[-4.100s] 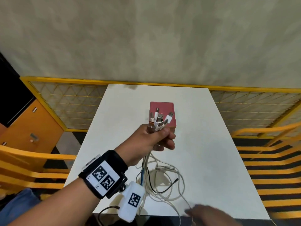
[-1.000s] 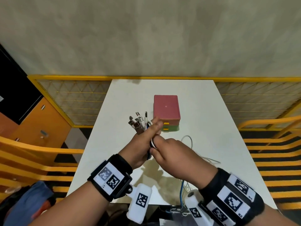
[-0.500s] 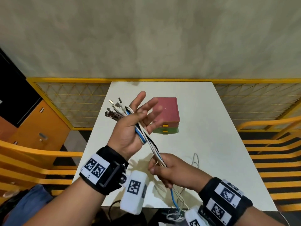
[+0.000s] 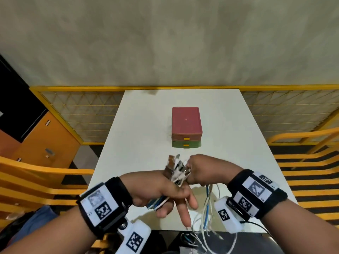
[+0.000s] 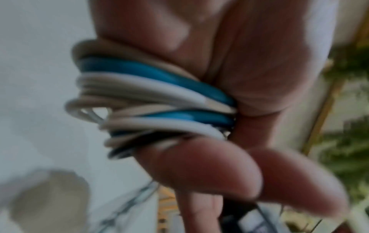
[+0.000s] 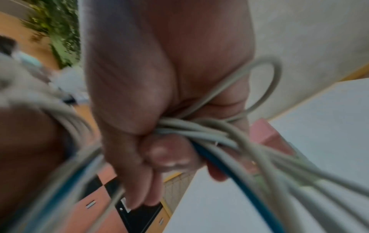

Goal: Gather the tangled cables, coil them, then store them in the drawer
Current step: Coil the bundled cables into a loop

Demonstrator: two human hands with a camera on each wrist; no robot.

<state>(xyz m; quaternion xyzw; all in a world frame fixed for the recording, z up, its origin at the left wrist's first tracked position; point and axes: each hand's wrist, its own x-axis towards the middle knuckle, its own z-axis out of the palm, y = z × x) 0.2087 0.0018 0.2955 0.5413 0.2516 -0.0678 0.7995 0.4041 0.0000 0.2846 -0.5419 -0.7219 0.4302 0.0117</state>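
Note:
My left hand [image 4: 161, 191] holds a bundle of white, blue and black cables [image 4: 158, 202] low over the near part of the white table [image 4: 143, 129]. The plug ends [image 4: 176, 167] stick up between thumb and hand. In the left wrist view the cables [image 5: 151, 97] loop round the palm and fingers [image 5: 199, 167]. Just right of the plugs, my right hand [image 4: 201, 169] is a fist gripping the strands [image 6: 199, 130]. Loose strands [image 4: 206, 208] hang from it past the table's front edge. The small drawer unit [image 4: 185, 123], with a red top and a green lower drawer, stands closed at mid-table.
A yellow railing [image 4: 165, 88] runs behind the table along a grey wall. Orange slatted seats [image 4: 308, 162] flank the table on both sides. An orange cabinet [image 4: 45, 143] stands at the left. Cable ends [image 4: 194, 241] dangle below the table's near edge.
My left hand has dropped from its raised, spread pose and turned over with the plugs. My right hand has risen from below to beside the plugs, carrying the strands round the left hand.

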